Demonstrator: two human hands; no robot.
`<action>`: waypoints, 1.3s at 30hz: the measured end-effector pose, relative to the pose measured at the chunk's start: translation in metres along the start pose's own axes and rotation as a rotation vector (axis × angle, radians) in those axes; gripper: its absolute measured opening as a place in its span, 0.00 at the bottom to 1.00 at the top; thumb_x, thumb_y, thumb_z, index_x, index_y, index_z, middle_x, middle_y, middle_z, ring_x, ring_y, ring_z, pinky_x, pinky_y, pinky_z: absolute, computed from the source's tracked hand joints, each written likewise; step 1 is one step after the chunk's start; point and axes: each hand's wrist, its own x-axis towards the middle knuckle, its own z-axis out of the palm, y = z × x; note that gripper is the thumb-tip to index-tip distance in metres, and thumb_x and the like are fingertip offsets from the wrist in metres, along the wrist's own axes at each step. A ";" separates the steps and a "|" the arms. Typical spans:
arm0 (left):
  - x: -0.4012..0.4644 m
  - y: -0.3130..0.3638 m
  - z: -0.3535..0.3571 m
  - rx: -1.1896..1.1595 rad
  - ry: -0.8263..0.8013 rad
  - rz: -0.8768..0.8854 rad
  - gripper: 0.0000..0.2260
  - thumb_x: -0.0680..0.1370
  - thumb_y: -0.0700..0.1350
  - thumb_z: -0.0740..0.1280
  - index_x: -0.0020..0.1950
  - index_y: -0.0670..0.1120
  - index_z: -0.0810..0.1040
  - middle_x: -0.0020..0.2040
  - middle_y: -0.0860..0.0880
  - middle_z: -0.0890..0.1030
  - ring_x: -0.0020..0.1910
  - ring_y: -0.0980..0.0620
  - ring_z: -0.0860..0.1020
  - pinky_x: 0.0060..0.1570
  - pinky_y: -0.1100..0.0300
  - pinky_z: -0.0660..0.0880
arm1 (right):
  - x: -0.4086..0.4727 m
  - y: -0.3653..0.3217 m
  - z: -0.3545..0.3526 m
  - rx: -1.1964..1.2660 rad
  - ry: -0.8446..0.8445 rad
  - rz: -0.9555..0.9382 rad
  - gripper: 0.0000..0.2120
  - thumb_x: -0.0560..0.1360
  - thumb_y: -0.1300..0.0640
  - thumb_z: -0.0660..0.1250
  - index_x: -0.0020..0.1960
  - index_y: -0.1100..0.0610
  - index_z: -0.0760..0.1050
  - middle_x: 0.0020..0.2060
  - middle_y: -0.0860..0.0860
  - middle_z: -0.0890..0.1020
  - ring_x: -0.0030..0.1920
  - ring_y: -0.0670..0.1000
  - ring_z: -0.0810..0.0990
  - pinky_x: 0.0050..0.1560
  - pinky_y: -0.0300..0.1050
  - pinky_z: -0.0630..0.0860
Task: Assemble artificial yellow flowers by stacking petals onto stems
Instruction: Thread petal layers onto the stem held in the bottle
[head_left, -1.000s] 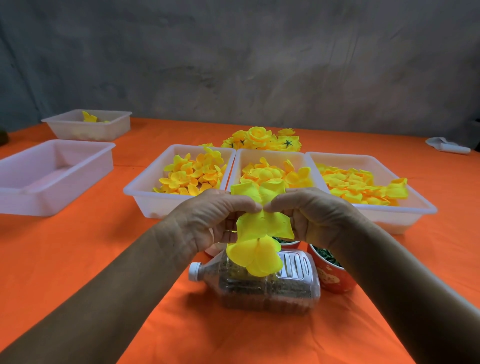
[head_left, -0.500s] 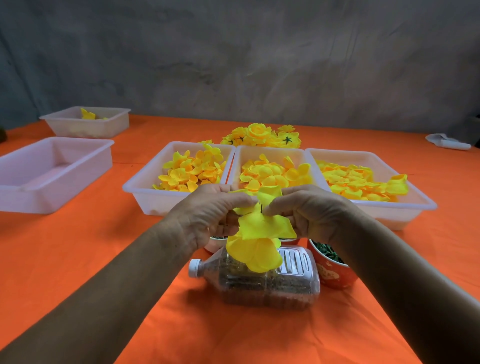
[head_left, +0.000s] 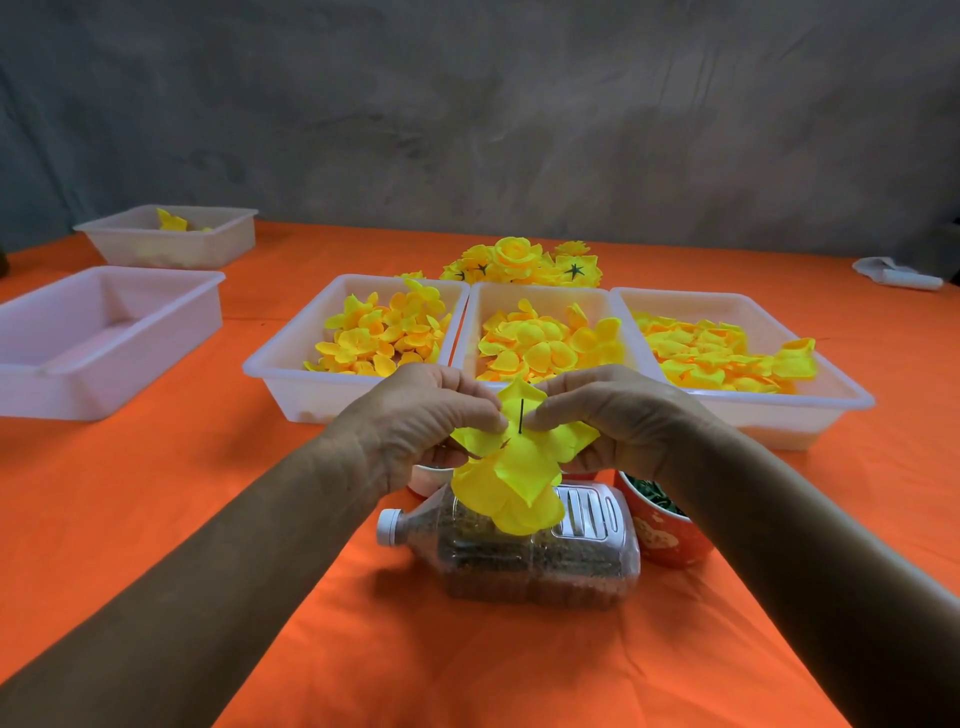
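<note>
From the head view, the left hand (head_left: 421, 421) and the right hand (head_left: 613, 415) meet over the orange cloth-covered table (head_left: 182, 493), fingers curled narrow, each pinching the thin, matte yellow petal layer (head_left: 524, 457) from its own side. A fine dark stem (head_left: 520, 417) pokes straight up through the petal's middle, in the gap between the two sets of fingertips. Below the fingers the soft, crinkled petals hang in a bunched stack.

Directly under the hands lies a clear ribbed plastic bottle (head_left: 530, 556) on its side, white cap toward the left, filled with fine brownish grain. A red cup (head_left: 665, 525) of dark green pieces sits beneath the right wrist, partly hidden by it. Beyond the fingertips stand three translucent white trays (head_left: 291, 374) side by side, heaped with rounded yellow-orange petals, and behind them a pile of finished flowers (head_left: 519, 262). Two more trays (head_left: 104, 332) sit far off to the left.
</note>
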 end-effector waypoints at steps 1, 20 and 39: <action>0.000 0.000 0.000 0.004 -0.002 -0.001 0.06 0.69 0.35 0.73 0.37 0.46 0.81 0.35 0.46 0.81 0.40 0.45 0.76 0.34 0.59 0.74 | 0.000 0.001 0.000 -0.008 -0.002 0.000 0.09 0.68 0.68 0.71 0.46 0.59 0.79 0.45 0.59 0.82 0.43 0.57 0.81 0.51 0.55 0.78; 0.002 -0.007 0.004 0.144 0.013 -0.004 0.06 0.69 0.34 0.73 0.40 0.45 0.80 0.39 0.47 0.79 0.38 0.51 0.76 0.30 0.63 0.72 | 0.000 0.014 0.002 -0.050 -0.039 -0.013 0.07 0.69 0.69 0.70 0.41 0.57 0.80 0.36 0.55 0.83 0.35 0.51 0.82 0.34 0.41 0.78; 0.003 -0.012 0.005 0.263 -0.021 0.023 0.09 0.68 0.32 0.74 0.40 0.42 0.78 0.19 0.58 0.70 0.21 0.61 0.72 0.22 0.69 0.68 | -0.002 0.017 0.006 -0.174 0.026 -0.023 0.08 0.68 0.66 0.73 0.46 0.58 0.80 0.28 0.49 0.79 0.25 0.43 0.77 0.24 0.32 0.70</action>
